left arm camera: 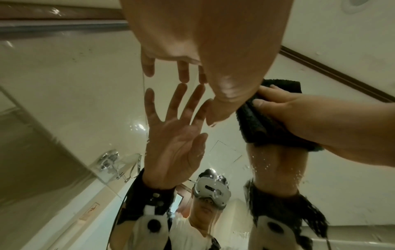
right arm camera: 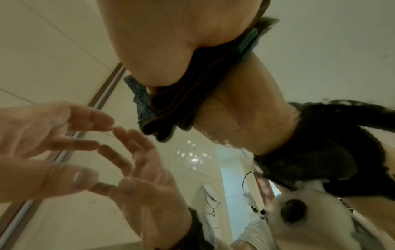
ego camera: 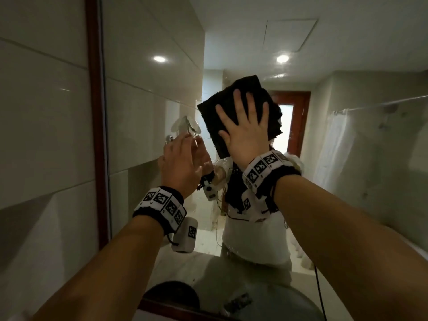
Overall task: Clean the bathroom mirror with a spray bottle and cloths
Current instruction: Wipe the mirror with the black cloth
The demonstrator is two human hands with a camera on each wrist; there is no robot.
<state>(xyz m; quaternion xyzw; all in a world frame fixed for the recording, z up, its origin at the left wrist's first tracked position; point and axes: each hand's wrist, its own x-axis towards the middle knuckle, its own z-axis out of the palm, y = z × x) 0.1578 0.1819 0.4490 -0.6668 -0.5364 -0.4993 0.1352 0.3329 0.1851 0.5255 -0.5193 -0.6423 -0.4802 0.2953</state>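
The mirror (ego camera: pixel 347 158) fills most of the head view. A dark folded cloth (ego camera: pixel 215 107) lies flat against the glass under my right hand (ego camera: pixel 247 130), whose fingers are spread straight and press on it. Left of the cloth, my left hand (ego camera: pixel 183 156) is open and holds nothing, its fingertips touching the glass. In the left wrist view the left hand's fingers (left arm camera: pixel 183 72) meet their own reflection, with the cloth (left arm camera: pixel 256 121) and right hand (left arm camera: pixel 299 110) beside them. The right wrist view has the cloth (right arm camera: pixel 171 108) under my palm and the left hand (right arm camera: pixel 53 128) at the left. No spray bottle is in view.
A dark red wooden frame (ego camera: pixel 95 112) edges the mirror on the left, with a tiled wall (ego camera: pixel 41 112) beyond it. Water drops (left arm camera: pixel 265 162) dot the glass below the cloth. A dark round object (ego camera: pixel 171 295) sits at the mirror's foot. A small glass shelf (ego camera: pixel 185 126) is reflected.
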